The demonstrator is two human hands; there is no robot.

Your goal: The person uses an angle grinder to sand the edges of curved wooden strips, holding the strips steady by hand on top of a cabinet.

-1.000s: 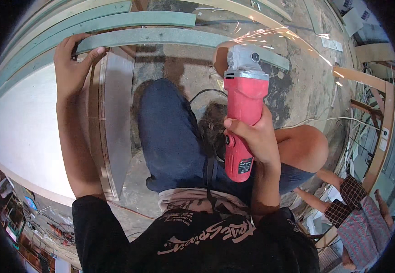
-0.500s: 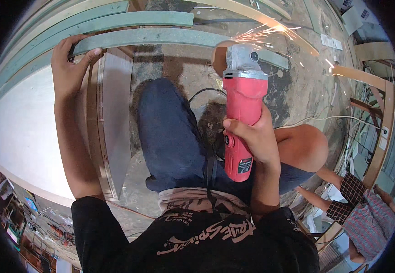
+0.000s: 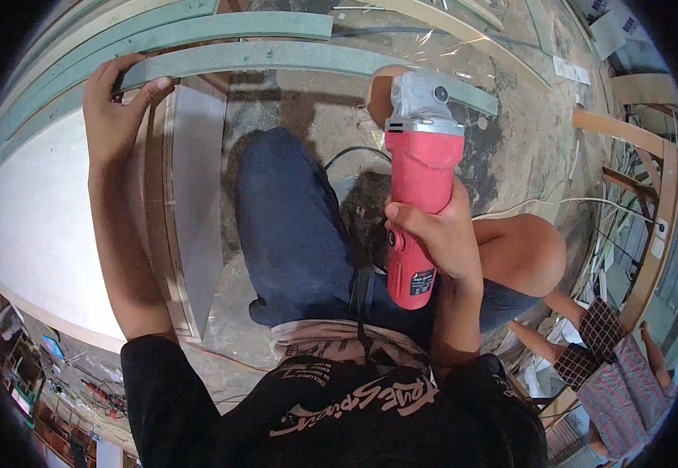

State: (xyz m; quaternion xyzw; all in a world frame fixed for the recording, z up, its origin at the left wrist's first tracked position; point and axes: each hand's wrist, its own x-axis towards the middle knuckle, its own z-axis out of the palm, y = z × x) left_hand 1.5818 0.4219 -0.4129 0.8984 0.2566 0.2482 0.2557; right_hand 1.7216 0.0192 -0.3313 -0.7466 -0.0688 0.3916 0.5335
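A large white panel [image 3: 39,234] spreads left of and below the left grip. The left hand [image 3: 117,109] is closed about a pale green bar [image 3: 276,56], thumb on the near edge and fingers over the far edge; the bar runs rightward from this grip. Just beyond it, a second green bar [image 3: 237,27] lies roughly alongside. The red angle grinder [image 3: 425,171] stands well right of the left grip, its grey head overlapping the first bar; disc contact is hidden. A few sparks [image 3: 433,47] fly beyond the head. The right hand [image 3: 444,230] wraps the grinder's body, thumb across it. Right of that grip, a white cord [image 3: 557,204] crosses the floor [image 3: 542,175].
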